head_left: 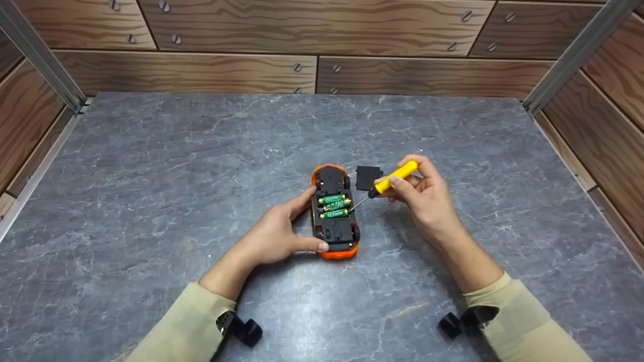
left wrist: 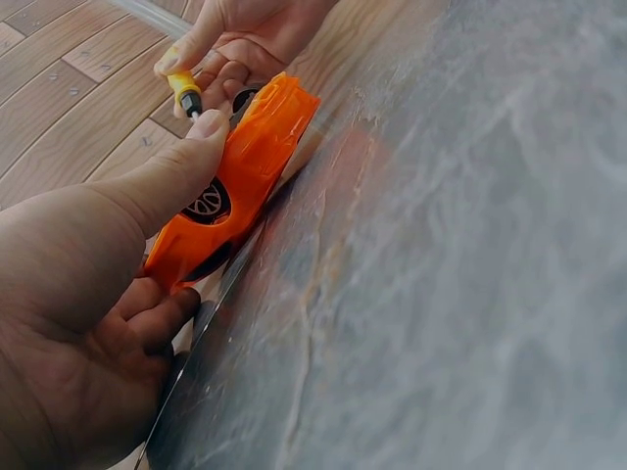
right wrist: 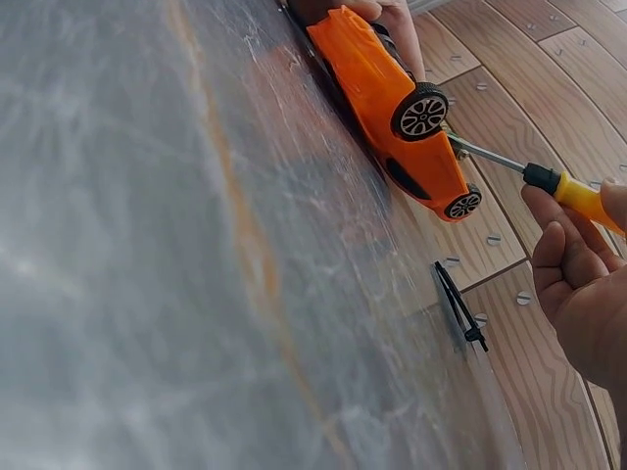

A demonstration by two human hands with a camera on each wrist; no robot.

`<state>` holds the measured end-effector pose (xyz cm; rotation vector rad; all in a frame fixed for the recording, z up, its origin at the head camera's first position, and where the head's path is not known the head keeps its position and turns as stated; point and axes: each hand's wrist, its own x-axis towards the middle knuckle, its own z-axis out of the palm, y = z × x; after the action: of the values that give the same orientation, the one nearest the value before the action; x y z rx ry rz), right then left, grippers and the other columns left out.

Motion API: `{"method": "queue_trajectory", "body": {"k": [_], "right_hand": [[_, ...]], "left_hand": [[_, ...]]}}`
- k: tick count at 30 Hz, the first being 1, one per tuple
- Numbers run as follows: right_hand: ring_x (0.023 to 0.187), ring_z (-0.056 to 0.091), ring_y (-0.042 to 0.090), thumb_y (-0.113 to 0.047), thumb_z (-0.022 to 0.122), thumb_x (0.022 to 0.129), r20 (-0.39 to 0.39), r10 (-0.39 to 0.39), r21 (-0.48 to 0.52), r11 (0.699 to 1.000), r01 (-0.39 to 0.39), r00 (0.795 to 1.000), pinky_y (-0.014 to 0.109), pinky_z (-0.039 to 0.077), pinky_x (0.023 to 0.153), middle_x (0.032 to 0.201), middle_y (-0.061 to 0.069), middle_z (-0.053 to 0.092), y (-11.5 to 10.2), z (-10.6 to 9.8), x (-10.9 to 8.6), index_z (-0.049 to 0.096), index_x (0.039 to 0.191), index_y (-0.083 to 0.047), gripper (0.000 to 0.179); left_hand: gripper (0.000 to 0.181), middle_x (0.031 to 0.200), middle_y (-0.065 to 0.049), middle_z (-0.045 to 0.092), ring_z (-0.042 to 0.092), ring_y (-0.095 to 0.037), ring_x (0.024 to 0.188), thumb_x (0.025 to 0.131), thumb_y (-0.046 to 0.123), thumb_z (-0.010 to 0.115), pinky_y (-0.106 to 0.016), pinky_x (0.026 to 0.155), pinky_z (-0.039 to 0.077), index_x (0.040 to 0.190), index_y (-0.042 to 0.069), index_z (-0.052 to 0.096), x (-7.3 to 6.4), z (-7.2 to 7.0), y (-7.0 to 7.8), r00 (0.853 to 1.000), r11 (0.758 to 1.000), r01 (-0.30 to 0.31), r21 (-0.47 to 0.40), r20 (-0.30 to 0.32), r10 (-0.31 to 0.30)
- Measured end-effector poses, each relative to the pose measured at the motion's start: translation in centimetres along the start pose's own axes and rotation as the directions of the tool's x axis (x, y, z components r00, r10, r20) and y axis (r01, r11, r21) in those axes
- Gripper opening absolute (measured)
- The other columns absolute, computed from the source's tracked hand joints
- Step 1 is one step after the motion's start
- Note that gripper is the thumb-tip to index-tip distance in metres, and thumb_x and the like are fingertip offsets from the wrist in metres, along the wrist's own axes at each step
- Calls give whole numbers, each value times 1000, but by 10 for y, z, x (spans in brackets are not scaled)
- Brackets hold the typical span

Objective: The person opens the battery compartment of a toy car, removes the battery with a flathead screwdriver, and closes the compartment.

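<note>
An orange toy car lies wheels-up on the table, its black underside facing the head camera. Several green batteries sit in its uncovered battery compartment. My left hand grips the car along its left side, thumb at the near end and fingers near the far end. In my right hand is a screwdriver with a yellow handle, pinched between thumb and fingers. Its metal shaft slants down to the compartment's right edge, the tip right by the nearest battery. The right wrist view shows the screwdriver shaft reaching behind the car's wheel.
A black battery cover lies on the grey marbled table, just right of the car's far end. Wood-patterned panels stand behind the table and at both sides, with metal posts at the back corners.
</note>
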<state>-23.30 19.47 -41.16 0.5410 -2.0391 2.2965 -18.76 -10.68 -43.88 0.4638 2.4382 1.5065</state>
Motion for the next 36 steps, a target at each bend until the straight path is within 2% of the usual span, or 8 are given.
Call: {"method": "queue_trajectory", "body": {"k": [3,8,14,23,32,36], "right_hand": [[85,77,21,11,60,101,4,1,0,1000,-1,1000,32,65,75,103,16,78,0,-1,0,54,120,-2,23],[84,77,20,11,59,102,2,1,13,1000,-1,1000,30,64,73,102,16,79,2,-2,1,54,120,-2,22],[87,78,23,11,60,101,2,18,21,1000,-18,1000,34,65,76,101,18,78,3,-2,3,57,116,-7,23],[85,79,24,12,64,99,-32,98,-67,993,-100,995,36,64,78,97,16,79,-5,-10,5,60,112,-5,22],[83,77,24,10,70,97,43,121,-188,976,-111,992,36,64,81,93,13,76,-13,-26,10,65,109,-1,17],[84,77,21,9,71,96,53,137,-232,965,-121,989,34,64,82,93,10,77,-20,-35,12,61,110,10,17]], "left_hand": [[122,167,-7,39,33,-16,155,72,38,99,-36,128,22,169,19,28,0,0,0,1000,1000,-6,-2,0,6],[122,166,-8,39,33,-17,154,72,38,99,-36,128,23,169,18,28,1,0,-1,1000,1000,-16,2,-2,16],[123,167,-8,38,33,-18,155,72,39,99,-37,128,23,169,18,27,-1,0,-2,1000,1000,-4,9,-6,4],[120,166,-9,40,34,-17,154,73,34,99,-36,128,23,169,17,29,-1,0,0,1000,999,-19,-29,-4,19],[121,166,-8,40,34,-18,155,72,38,99,-37,128,22,169,18,28,1,-1,-1,1000,1000,-15,-17,-1,15],[122,167,-7,40,33,-17,155,72,39,99,-37,128,22,169,19,28,1,-1,-2,1000,1000,-15,-19,0,15]]}}
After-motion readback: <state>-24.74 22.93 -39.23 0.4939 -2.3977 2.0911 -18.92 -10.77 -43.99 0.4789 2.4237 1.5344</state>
